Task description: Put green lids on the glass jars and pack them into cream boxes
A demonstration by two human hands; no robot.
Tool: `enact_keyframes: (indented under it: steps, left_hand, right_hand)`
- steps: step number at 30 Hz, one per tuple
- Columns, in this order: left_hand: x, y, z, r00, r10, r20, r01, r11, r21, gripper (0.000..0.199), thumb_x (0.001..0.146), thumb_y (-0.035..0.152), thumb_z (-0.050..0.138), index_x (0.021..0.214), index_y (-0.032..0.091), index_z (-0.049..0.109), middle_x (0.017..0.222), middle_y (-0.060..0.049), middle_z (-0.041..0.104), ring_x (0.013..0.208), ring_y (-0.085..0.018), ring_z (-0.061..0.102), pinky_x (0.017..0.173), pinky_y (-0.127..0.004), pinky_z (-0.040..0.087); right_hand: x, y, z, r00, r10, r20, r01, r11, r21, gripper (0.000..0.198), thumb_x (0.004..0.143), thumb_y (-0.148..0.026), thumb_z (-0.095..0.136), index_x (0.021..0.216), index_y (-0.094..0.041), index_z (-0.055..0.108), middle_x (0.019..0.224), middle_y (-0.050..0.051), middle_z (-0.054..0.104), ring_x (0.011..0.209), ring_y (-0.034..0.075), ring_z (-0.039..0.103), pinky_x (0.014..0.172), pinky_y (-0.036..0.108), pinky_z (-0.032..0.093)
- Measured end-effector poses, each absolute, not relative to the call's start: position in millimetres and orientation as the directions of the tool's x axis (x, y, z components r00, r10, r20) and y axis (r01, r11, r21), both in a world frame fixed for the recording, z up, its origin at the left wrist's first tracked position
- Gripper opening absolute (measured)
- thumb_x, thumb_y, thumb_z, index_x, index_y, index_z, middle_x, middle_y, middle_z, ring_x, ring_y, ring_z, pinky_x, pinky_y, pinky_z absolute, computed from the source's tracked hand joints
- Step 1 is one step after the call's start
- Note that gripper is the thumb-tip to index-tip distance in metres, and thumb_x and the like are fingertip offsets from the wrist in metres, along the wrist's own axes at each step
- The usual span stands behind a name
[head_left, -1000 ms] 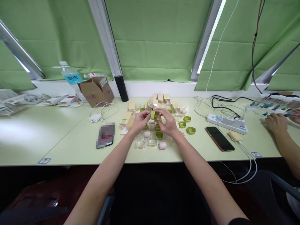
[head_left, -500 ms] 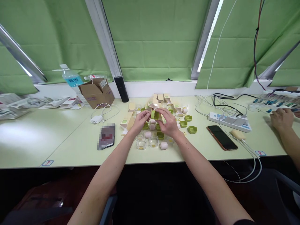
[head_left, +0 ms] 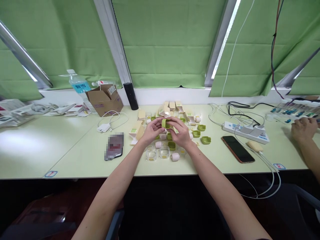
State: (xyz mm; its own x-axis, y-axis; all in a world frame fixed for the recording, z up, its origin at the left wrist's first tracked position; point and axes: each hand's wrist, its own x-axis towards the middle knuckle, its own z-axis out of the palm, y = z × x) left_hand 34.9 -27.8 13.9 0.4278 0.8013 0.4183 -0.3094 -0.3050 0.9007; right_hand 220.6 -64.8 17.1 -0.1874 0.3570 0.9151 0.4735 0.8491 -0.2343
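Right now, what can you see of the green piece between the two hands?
The green piece is small, yellowish green and plastic-looking, with a smooth outer wall and a darker, seemingly hollow side toward the right hand. It is held up over the table, between the left hand and the right. Fingers hide its full outline.

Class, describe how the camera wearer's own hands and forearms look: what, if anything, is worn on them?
The left hand and right hand are both ungloved, with no ring visible. The left forearm and right forearm are bare, without watch or bracelet in view.
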Motion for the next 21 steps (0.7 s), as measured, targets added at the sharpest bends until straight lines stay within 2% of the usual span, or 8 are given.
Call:
enact_keyframes:
  steps: [5, 12, 16, 21]
  left_hand:
    - [34.0, -27.4, 12.7, 0.449, 0.796, 0.406, -0.321, -0.280, 0.905, 0.073, 0.074, 0.048, 0.092, 0.134, 0.016, 0.067, 0.128, -0.017, 0.073, 0.115, -0.031, 0.072, 0.093, -0.039, 0.059]
    - [32.7, -30.2, 15.9, 0.456, 0.807, 0.375, -0.378, -0.206, 0.903, 0.066, 0.069, 0.043, 0.096, 0.124, 0.015, 0.070, 0.116, -0.014, 0.078, 0.104, -0.026, 0.075, 0.084, -0.032, 0.060]
    - [30.8, -31.6, 18.1, 0.460, 0.816, 0.351, -0.390, -0.169, 0.905, 0.062, 0.068, 0.040, 0.097, 0.119, 0.016, 0.071, 0.114, -0.012, 0.078, 0.103, -0.025, 0.075, 0.089, -0.033, 0.059]
    - [29.4, -31.0, 17.5, 0.468, 0.816, 0.340, -0.413, -0.138, 0.900, 0.059, 0.069, 0.038, 0.097, 0.118, 0.016, 0.071, 0.112, -0.011, 0.078, 0.101, -0.023, 0.074, 0.092, -0.033, 0.057]
  right_hand:
    - [220.6, -62.1, 13.6, -0.214, 0.355, 0.910, 0.497, 0.841, -0.212, 0.029, 0.101, -0.018, 0.052, 0.123, -0.024, 0.070, 0.131, 0.016, 0.068, 0.124, 0.028, 0.068, 0.101, 0.051, 0.064]
    - [219.9, -62.8, 13.6, -0.272, 0.391, 0.879, 0.553, 0.811, -0.190, 0.032, 0.102, -0.018, 0.049, 0.127, -0.022, 0.070, 0.131, 0.017, 0.066, 0.123, 0.029, 0.067, 0.097, 0.050, 0.064]
    - [219.5, -59.6, 11.1, -0.297, 0.398, 0.868, 0.591, 0.790, -0.160, 0.029, 0.102, -0.018, 0.051, 0.122, -0.022, 0.072, 0.129, 0.016, 0.066, 0.120, 0.029, 0.067, 0.092, 0.045, 0.064]
    - [219.8, -57.9, 8.9, -0.283, 0.387, 0.878, 0.571, 0.803, -0.169, 0.029, 0.100, -0.016, 0.054, 0.121, -0.023, 0.073, 0.130, 0.015, 0.067, 0.121, 0.029, 0.068, 0.093, 0.045, 0.064]
